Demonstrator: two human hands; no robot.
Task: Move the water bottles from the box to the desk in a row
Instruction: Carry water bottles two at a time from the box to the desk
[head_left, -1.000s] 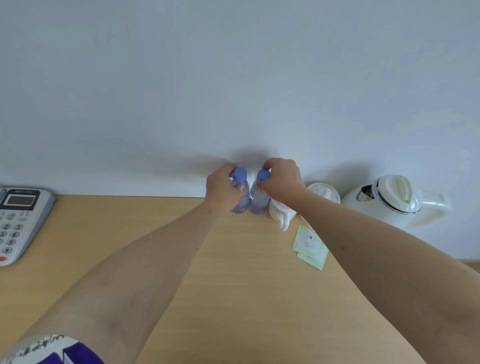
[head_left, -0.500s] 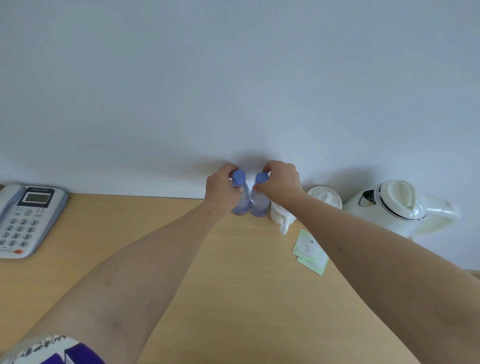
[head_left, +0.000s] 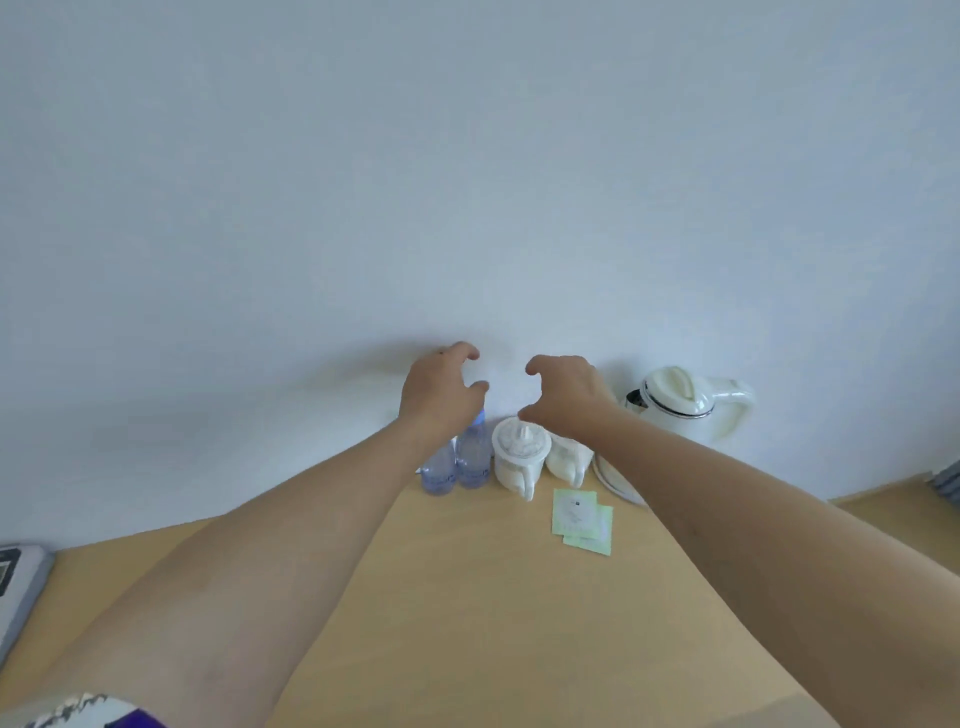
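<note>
Two clear water bottles stand upright side by side on the wooden desk (head_left: 467, 597) against the wall: the left bottle (head_left: 439, 470) and the right bottle (head_left: 474, 457). My left arm hides their tops. My left hand (head_left: 439, 392) hovers above them, fingers loosely curved and holding nothing. My right hand (head_left: 563, 397) hovers to the right of the bottles, over the white cups, also empty with curved fingers. The box is out of view.
Two white lidded cups (head_left: 519, 454) stand right of the bottles. A white kettle (head_left: 685, 402) sits at the far right on its base. Green paper sachets (head_left: 582, 519) lie in front of the cups. A grey telephone (head_left: 18, 582) shows at the left edge.
Both hands have let go of the bottles and lifted up and apart. The bottles stay standing by the wall. The camera view has shifted.
</note>
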